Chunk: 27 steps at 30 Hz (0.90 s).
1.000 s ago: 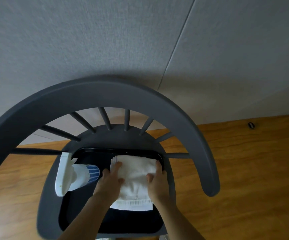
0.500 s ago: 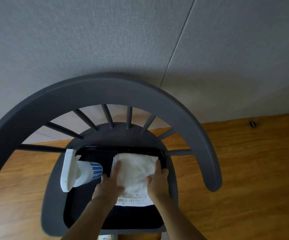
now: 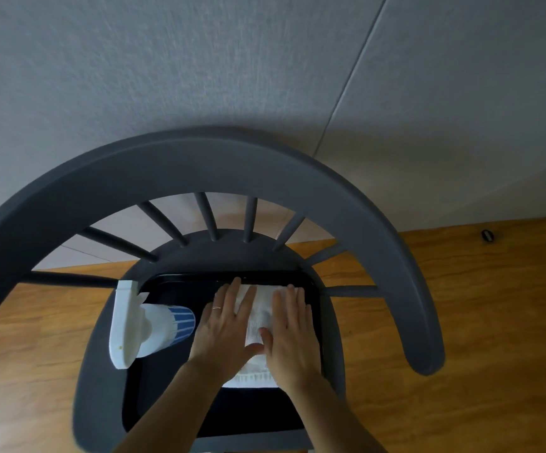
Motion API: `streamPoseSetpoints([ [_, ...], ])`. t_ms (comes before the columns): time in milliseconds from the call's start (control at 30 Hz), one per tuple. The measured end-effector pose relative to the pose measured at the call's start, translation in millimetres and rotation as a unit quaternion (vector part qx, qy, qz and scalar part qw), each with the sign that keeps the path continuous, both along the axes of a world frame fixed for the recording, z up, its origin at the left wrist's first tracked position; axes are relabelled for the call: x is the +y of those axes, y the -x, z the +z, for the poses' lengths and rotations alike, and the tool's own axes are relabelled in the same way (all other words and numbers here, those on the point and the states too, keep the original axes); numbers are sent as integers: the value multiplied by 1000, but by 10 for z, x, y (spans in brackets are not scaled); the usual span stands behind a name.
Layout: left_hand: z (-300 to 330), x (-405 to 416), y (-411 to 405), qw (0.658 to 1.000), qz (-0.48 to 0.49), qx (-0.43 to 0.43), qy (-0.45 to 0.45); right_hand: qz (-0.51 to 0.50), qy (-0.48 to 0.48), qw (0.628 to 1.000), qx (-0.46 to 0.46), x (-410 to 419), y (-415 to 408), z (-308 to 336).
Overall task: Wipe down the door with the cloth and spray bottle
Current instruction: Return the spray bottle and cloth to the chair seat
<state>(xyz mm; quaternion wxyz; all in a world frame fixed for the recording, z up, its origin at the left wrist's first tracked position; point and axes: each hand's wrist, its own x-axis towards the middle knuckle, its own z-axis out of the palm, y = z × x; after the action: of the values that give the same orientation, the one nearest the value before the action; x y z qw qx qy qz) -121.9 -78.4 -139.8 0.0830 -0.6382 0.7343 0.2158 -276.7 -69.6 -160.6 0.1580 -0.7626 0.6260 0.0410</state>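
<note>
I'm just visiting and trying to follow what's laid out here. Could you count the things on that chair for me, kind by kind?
Folded white cloth, lying in the tray under both flat hands (left hand, right hand): 1
White spray bottle with blue stripes, on the tray's left edge: 1
Black rectangular tray, on the seat of the dark grey spindle-back chair: 1
Total: 3

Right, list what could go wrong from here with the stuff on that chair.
1. The spray bottle stands at the black tray's left edge, its head overhanging the chair seat; a nudge from the left hand could tip it onto the floor.
2. Both the left hand and the right hand press flat on the white cloth; sliding it could shift the tray on the seat.
</note>
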Motion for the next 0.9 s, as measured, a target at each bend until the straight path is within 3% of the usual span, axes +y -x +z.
streamPoseSetpoints([
  [200,-287,87,-118,998,-51,0,-34,67,-30,997,37,42,86,-247],
  [533,-326,109,-204,993,-59,-5,-97,-18,-80,996,47,57,122,-163],
  [900,-380,96,-199,994,-52,-23,-92,10,-84,995,46,-14,86,-168],
])
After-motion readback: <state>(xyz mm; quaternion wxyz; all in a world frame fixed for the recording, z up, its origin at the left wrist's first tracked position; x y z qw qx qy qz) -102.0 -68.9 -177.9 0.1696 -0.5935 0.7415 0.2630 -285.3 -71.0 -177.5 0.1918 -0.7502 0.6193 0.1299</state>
